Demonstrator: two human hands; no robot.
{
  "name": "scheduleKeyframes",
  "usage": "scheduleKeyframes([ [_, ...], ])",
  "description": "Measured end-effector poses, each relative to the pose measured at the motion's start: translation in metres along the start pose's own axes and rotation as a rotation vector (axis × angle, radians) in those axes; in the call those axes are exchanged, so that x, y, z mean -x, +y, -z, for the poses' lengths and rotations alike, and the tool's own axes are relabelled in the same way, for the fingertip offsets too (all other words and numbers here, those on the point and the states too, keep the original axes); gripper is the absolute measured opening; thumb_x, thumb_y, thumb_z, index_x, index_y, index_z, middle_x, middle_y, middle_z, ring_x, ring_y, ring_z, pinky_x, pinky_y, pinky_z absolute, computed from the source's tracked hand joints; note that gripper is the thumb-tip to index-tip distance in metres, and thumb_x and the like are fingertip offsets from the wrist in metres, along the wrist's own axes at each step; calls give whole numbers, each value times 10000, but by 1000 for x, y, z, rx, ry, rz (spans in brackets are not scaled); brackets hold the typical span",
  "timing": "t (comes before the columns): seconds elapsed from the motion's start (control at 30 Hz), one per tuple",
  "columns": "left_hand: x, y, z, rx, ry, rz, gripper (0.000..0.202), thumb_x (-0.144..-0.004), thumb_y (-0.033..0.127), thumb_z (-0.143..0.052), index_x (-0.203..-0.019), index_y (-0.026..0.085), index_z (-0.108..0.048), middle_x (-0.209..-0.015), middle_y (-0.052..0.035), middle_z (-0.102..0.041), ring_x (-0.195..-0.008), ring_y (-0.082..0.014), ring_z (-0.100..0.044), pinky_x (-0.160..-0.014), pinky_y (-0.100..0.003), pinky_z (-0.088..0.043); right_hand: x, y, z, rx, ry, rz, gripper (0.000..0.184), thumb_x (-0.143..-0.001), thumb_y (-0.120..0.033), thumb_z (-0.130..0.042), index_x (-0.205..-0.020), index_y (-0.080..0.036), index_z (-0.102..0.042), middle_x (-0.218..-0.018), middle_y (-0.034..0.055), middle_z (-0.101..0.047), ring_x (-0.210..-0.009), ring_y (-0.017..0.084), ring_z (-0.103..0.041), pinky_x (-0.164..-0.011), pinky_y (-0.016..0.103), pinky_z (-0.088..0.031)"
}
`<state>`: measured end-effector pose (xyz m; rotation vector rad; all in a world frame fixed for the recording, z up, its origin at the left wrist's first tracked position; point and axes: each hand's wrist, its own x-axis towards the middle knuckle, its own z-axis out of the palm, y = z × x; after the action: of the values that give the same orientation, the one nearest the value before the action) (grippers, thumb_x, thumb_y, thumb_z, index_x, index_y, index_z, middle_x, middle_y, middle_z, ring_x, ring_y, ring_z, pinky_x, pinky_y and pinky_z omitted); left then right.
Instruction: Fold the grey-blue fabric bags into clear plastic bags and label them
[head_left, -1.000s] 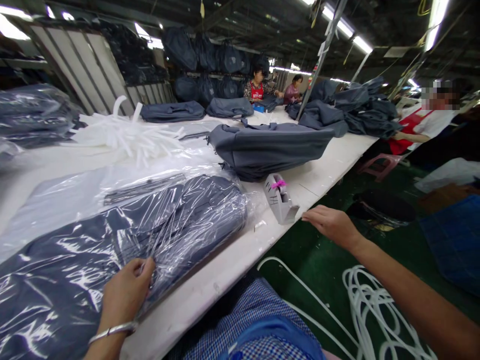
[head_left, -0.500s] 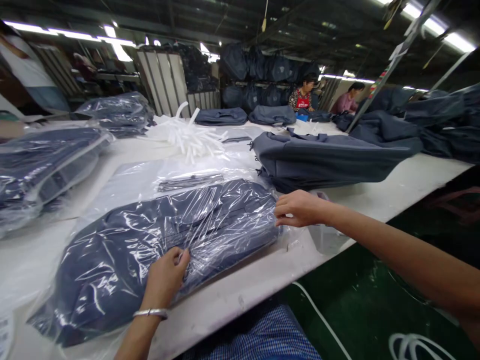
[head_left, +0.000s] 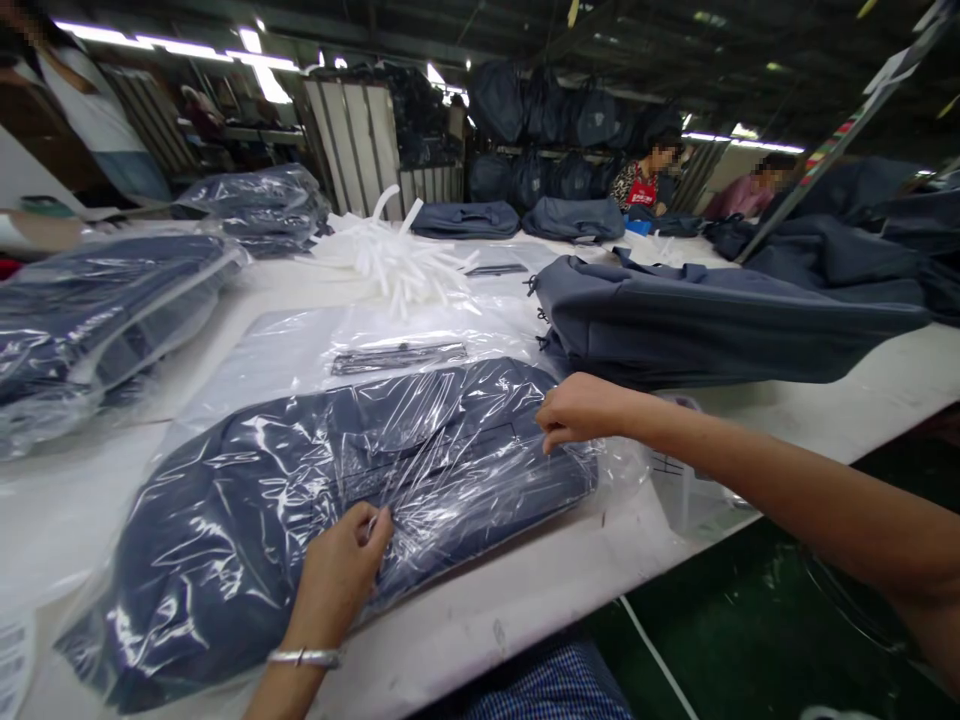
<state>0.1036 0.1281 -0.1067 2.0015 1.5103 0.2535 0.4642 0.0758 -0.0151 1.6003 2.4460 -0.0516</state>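
Note:
A dark blue fabric bag lies flat on the table inside a clear plastic bag, whose film is wrinkled and shiny. My left hand, with a silvery bangle on the wrist, pinches the film near the front middle, where creases fan out from the fingers. Over the right end, my right hand is closed, with thumb and fingertips together on the film. Loose clear film spreads past that end, beside the right forearm. Exactly how much film the right fingers hold is hidden.
Unwrapped dark blue bags are stacked at the right. White strips lie in a heap behind. Plastic-wrapped bags occupy the left. A slanted metal pole rises at the right; co-workers sit beyond. The table's front edge runs diagonally.
My right hand has shifted from the right end slightly inward over the wrapped bag. My left hand keeps its pinch. The view has turned slightly, and more loose film shows at the right.

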Motion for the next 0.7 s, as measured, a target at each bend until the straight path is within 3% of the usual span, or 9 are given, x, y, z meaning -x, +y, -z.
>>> scheduleKeyframes([
  [0.27, 1, 4, 2, 8, 7, 2, 344, -827, 507, -423, -641, 232, -513, -434, 48, -539, -394, -153, -546, -537, -253, -372, -24, 3, -2, 89, -101, 9, 266, -743, -513, -748, -681, -257, -716, -645, -3, -682, -594, 138, -549, -545, 278, -193],
  [0.47, -1, -2, -2, 16, -1, -17, 361, -850, 529, -418, -672, 232, -522, -444, 56, -553, -392, -151, -552, -534, -250, -375, -46, 32, -15, 125, -83, 32, 271, -747, -501, -743, -689, -240, -701, -719, 8, -710, -638, 148, -573, -538, 270, -206],
  [0.57, -1, -3, -3, 15, 2, -14, 374, -864, 531, -402, -670, 230, -511, -452, 60, -558, -394, -146, -557, -528, -245, -374, -49, 50, -27, -46, 8, 35, 307, -804, -504, -677, -699, -216, -690, -759, 20, -718, -681, 152, -599, -550, 258, -258],
  [0.7, 0, -1, -1, 10, -11, 0, 376, -862, 536, -392, -677, 232, -513, -458, 63, -563, -379, -142, -553, -517, -244, -374, -33, 59, -31, -522, 161, -169, 442, -907, -539, -483, -754, -185, -701, -724, 26, -713, -643, 146, -602, -613, 249, -370],
])
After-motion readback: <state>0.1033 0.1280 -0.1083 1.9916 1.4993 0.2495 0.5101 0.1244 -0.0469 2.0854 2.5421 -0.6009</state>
